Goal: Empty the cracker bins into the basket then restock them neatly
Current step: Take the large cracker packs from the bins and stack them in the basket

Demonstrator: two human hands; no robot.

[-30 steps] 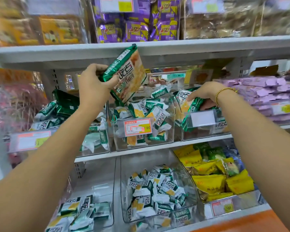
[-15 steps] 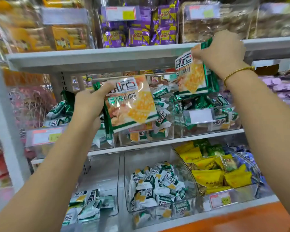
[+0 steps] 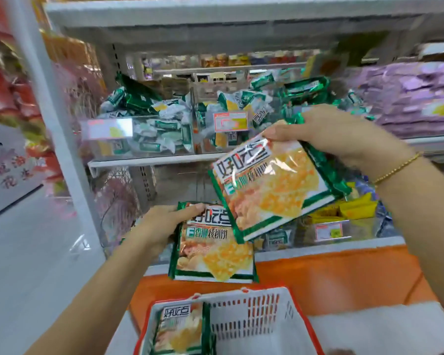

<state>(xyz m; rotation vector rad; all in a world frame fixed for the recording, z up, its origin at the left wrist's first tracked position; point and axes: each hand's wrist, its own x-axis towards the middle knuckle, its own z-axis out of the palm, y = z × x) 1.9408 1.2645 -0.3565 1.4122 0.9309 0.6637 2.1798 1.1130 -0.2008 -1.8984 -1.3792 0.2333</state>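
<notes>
My left hand (image 3: 162, 226) grips the top left corner of a green-edged cracker pack (image 3: 213, 252), held upright just above the white basket (image 3: 274, 319). Higher and to the right, my right hand (image 3: 326, 131) pinches the top edge of a second, tilted cracker pack (image 3: 274, 185). A third pack (image 3: 180, 329) stands against the basket's left wall. Clear cracker bins (image 3: 162, 134) with small green-and-white packets sit on the middle shelf behind both hands.
A red-rimmed handle edges the basket. The orange shelf base (image 3: 331, 278) lies just beyond it. Purple packs (image 3: 415, 98) fill the shelf at right, yellow packets (image 3: 356, 208) the lower right bin. A white upright post (image 3: 59, 129) stands at left.
Both hands have come down from the middle shelf with their packs toward the basket, which has come into view. The camera has tilted downward.
</notes>
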